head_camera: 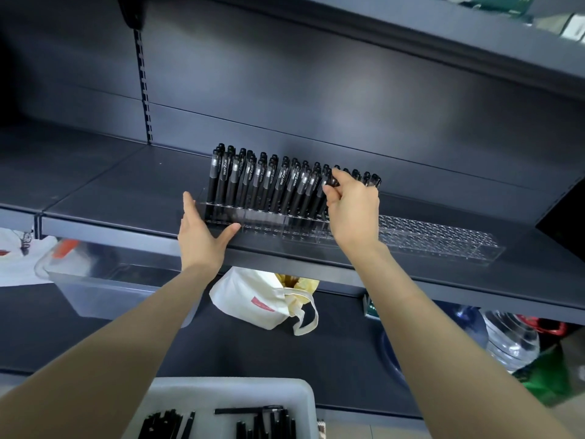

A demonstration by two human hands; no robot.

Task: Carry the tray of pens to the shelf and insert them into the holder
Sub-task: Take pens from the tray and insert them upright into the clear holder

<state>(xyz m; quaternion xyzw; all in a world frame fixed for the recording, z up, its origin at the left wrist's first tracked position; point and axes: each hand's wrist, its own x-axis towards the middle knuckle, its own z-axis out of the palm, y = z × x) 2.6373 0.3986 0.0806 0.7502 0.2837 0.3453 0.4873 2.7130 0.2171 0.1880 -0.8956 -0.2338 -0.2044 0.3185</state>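
Pens (269,419) lie loose in black clusters inside the white tray (221,388) at the bottom edge of the view, nearest the person, and the tray is cut off by the frame. Both bare forearms reach up and away from there, over a dark lower shelf level. On that level sit a cream tote bag (253,299) with a red mark, a clear plastic bin (104,286) to its left and a large clear water jug (509,340) off to the right. Above these runs the front edge of the dark shelf (110,191). There the left hand (202,236) is spread, fingers straight and thumb held out to the side. Its palm rests against the shelf edge, and its fingers lie alongside the left end of the clear holder (443,239). The holder is a long transparent block of small sockets standing on the shelf close to the front edge. Its left and middle parts are packed with standing pens (259,182), black, upright and leaning slightly, several rows deep. The sockets on its right stretch show no pens. The right hand (354,210) is at the right end of the filled section, fingers and thumb curled and pinching the cap end of one black pen (330,180). That pen sits among the others, and its lower end is hidden behind the hand. A few more caps show just beyond the knuckles. Behind the holder rises the dark back panel (316,90) with a slotted upright at its left, and an upper shelf (474,36) crosses the top right.
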